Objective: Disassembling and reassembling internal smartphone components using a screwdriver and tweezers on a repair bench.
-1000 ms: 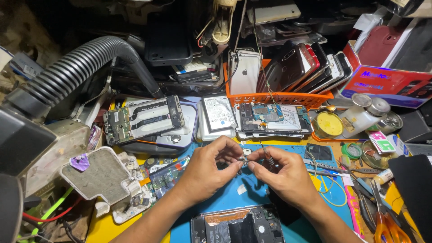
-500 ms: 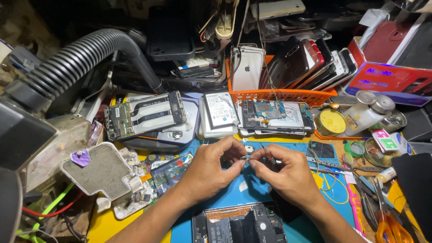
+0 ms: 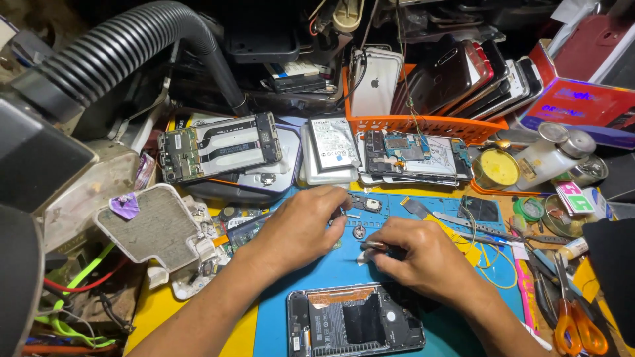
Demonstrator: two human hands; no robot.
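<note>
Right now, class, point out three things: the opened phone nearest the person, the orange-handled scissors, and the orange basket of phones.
opened phone [image 3: 344,327], head view, on its dark inner plate.
orange-handled scissors [image 3: 574,330], head view, on one handle loop.
orange basket [image 3: 436,125], head view, on its front wall.

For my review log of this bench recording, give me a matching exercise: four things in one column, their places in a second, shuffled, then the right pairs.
Things:
1. ribbed black hose
2. orange-handled scissors
3. orange plastic basket
4. opened phone with bare black frame

Places:
A. on the blue mat, near edge, between the forearms
B. upper left, curving down
C. far right, near edge
D. behind the row of opened phones, holding upright phones

Pairs: 1-B, 2-C, 3-D, 4-A
</note>
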